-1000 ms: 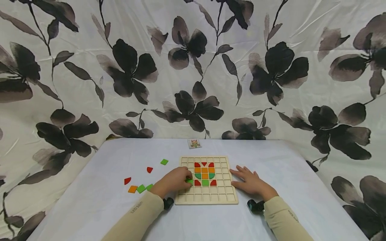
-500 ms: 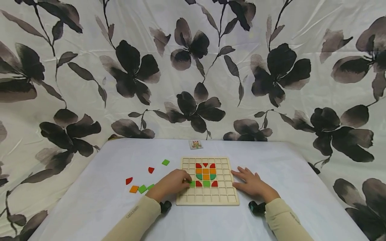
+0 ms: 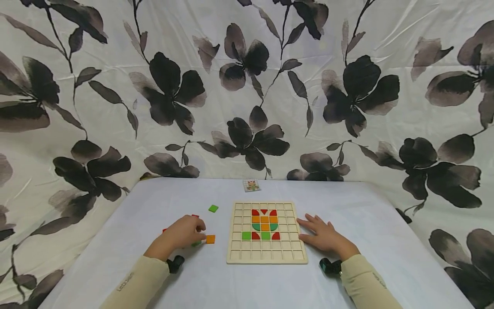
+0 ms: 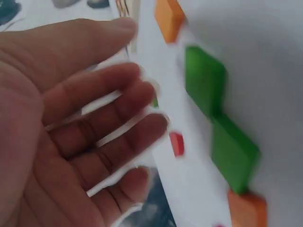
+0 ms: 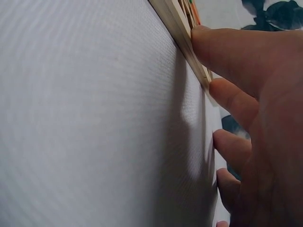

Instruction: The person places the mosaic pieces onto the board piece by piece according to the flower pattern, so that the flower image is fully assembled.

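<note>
My left hand [image 3: 181, 233] hovers over loose tiles left of the board, its fingers relaxed and holding nothing. Just past its fingertips lie an orange square tile [image 3: 210, 239] and a partly covered green tile [image 3: 196, 243]. In the left wrist view, two green tiles [image 4: 206, 78] [image 4: 234, 153] sit corner to corner, with an orange tile [image 4: 248, 208] beside the lower one. The wooden grid board [image 3: 285, 253] bears red, orange and green tiles in a flower pattern, including a green tile [image 3: 246, 235] at its left. Spread fingers of my right hand [image 3: 324, 235] touch the board's right edge.
A small pattern card [image 3: 251, 185] lies behind the board. One green tile [image 3: 213, 208] is farther back on the white table, and red tiles [image 3: 195, 216] [image 3: 164, 230] are partly hidden behind the left hand. A floral cloth [image 3: 247, 86] hangs beyond.
My left hand has let go of the green tile in the board's left cell and moved left over the loose tiles. The right hand has stayed at the board's edge.
</note>
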Motion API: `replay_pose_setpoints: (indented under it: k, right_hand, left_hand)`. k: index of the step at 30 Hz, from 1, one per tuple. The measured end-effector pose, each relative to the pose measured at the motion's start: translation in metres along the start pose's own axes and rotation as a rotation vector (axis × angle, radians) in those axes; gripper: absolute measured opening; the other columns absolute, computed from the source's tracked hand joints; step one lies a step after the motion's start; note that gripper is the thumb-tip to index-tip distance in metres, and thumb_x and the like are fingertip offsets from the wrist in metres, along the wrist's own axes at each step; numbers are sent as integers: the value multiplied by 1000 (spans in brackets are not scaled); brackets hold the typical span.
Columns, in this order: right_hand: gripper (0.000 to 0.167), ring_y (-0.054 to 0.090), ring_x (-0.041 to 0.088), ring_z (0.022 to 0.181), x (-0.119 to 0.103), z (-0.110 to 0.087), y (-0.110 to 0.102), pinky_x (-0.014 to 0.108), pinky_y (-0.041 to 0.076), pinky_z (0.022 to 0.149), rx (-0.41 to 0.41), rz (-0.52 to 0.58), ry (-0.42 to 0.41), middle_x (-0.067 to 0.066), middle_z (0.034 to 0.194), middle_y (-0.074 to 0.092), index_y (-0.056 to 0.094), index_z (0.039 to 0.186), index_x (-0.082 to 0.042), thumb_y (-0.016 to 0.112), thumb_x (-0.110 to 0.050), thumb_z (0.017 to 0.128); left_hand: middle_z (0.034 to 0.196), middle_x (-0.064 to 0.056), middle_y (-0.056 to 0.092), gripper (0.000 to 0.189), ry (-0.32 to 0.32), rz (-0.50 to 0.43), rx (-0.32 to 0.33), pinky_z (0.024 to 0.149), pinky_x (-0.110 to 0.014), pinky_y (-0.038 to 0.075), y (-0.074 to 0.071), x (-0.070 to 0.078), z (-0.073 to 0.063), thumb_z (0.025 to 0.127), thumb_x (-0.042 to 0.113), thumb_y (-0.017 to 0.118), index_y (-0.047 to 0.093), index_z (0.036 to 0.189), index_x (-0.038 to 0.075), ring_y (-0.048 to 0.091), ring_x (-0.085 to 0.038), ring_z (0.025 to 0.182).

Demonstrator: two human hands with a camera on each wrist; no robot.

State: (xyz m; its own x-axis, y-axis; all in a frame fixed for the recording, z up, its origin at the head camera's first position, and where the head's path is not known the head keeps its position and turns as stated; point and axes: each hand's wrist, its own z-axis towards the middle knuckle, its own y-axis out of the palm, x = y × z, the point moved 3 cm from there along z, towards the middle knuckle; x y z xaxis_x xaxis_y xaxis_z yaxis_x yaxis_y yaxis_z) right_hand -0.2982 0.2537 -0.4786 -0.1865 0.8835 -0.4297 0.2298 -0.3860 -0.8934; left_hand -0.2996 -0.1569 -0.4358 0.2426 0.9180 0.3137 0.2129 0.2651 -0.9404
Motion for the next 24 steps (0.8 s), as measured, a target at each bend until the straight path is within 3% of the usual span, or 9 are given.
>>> replay_pose_setpoints:
  k: [5, 14, 18, 24]
  right_hand:
    - [62, 16, 47, 146, 2, 0, 1, 73, 6, 109, -4, -5, 9, 16, 158, 28, 44, 146, -23, 56, -51, 93]
    - [63, 15, 47, 146, 3, -1, 1, 73, 5, 109, -4, 6, 5, 16, 158, 28, 43, 147, -23, 56, -52, 92]
    - [63, 15, 47, 146, 0, -1, 0, 73, 5, 109, -3, 6, 4, 16, 158, 28, 44, 146, -22, 56, -51, 92]
    - [61, 15, 47, 146, 0, 1, 1, 73, 5, 109, 0, 10, 4, 16, 158, 28, 44, 146, -22, 57, -50, 92]
  left_hand:
    - [80, 1, 61, 24, -77, 3, -31, 71, -33, 50, 3, -15, -8, 77, 25, 80, 70, 91, 9, 53, -15, 74]
    - [78, 1, 58, 17, -59, -8, -18, 72, -33, 48, 10, -17, -4, 78, 17, 78, 65, 87, 11, 51, -16, 75]
    - [81, 0, 58, 18, -73, -47, -2, 69, -31, 48, 10, -9, -1, 78, 16, 76, 63, 89, 14, 51, -16, 74]
    - [88, 2, 63, 19, 6, -115, 20, 66, -28, 48, 14, 22, 10, 78, 12, 74, 69, 96, 16, 54, -14, 74]
